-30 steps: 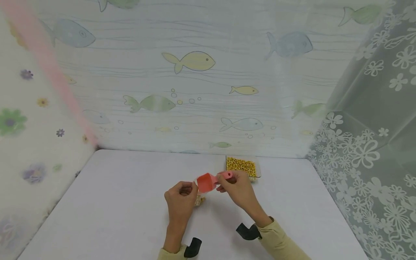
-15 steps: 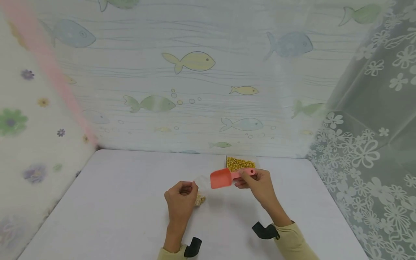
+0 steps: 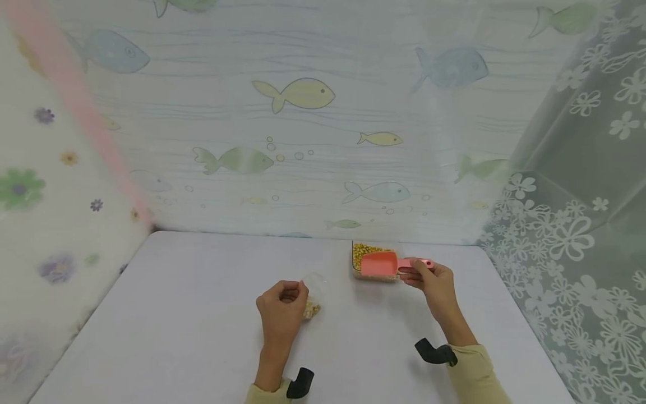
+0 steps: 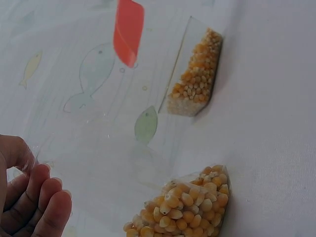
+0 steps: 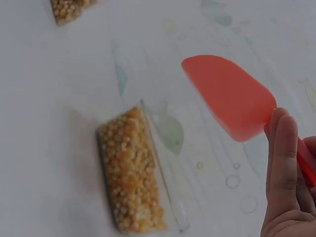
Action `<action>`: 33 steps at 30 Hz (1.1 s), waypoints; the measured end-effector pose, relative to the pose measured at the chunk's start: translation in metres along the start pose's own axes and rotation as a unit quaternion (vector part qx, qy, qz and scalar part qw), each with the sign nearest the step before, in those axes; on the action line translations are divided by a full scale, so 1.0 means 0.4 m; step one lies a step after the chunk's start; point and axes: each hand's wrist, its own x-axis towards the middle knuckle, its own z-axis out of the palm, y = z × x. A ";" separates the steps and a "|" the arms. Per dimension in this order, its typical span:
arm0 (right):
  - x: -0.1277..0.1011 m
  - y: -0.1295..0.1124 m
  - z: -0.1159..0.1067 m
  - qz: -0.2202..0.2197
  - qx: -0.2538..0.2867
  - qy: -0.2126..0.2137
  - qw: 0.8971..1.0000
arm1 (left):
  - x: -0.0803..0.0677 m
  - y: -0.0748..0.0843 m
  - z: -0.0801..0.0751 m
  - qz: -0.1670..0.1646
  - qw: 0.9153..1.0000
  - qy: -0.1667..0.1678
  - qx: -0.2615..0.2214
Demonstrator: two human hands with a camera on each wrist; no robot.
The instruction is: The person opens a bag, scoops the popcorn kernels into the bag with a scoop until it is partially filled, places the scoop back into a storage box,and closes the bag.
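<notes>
The right hand (image 3: 435,285) and its scoop (image 3: 378,264) have moved to the right since half a second ago, away from the bag (image 4: 182,210), and in the head view the scoop now covers part of the box (image 4: 186,52). That overlap hides the near corn (image 5: 132,177) in the box; both wrist views show the scoop apart from it. The bag's upper part is clear and faint, hard to make out against the pale sheet (image 3: 303,191), and the left hand (image 3: 282,308) hides some of its filled bottom in the head view. The left wrist view cuts off the scoop's handle and the bag's lowest edge; the right wrist view catches only a corner of the bag. The left hand and the bag look the same as before, near the middle of the table (image 3: 202,314), with the box farther back. The left hand pinches the bag's top edge between thumb and fingertips, and the right hand grasps the scoop's handle between thumb and fingers
</notes>
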 end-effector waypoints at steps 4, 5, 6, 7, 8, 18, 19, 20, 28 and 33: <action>0.028 0.028 -0.029 0.012 0.003 0.035 0.999 | 0.002 -0.001 0.000 -0.002 1.000 0.001 -0.003; 0.034 0.033 -0.034 0.013 0.001 0.043 0.999 | 0.003 -0.001 0.000 -0.002 1.000 0.001 -0.004; 0.040 0.038 -0.038 0.011 -0.003 0.049 0.999 | 0.004 -0.002 0.000 -0.001 1.000 0.002 -0.005; 0.046 0.041 -0.042 0.007 -0.005 0.056 0.998 | 0.004 -0.002 0.000 0.000 1.000 0.002 -0.006; 0.052 0.044 -0.044 0.000 -0.015 0.061 0.998 | 0.005 -0.002 0.000 0.000 1.000 0.002 -0.008; 0.091 0.035 -0.031 -0.063 -0.150 0.083 0.983 | 0.007 -0.004 -0.002 0.001 1.000 0.001 -0.011; 0.093 0.034 -0.028 -0.060 -0.159 0.077 0.982 | 0.008 -0.004 -0.002 0.001 1.000 0.001 -0.011; 0.096 0.034 -0.024 -0.056 -0.160 0.071 0.983 | 0.009 -0.003 -0.002 0.001 1.000 0.002 -0.011; 0.110 0.054 -0.016 0.019 -0.105 0.029 0.994 | 0.006 -0.004 -0.002 0.003 1.000 0.008 -0.008; 0.119 0.070 -0.028 0.075 -0.035 0.019 0.996 | 0.000 -0.004 -0.003 0.002 1.000 0.006 -0.016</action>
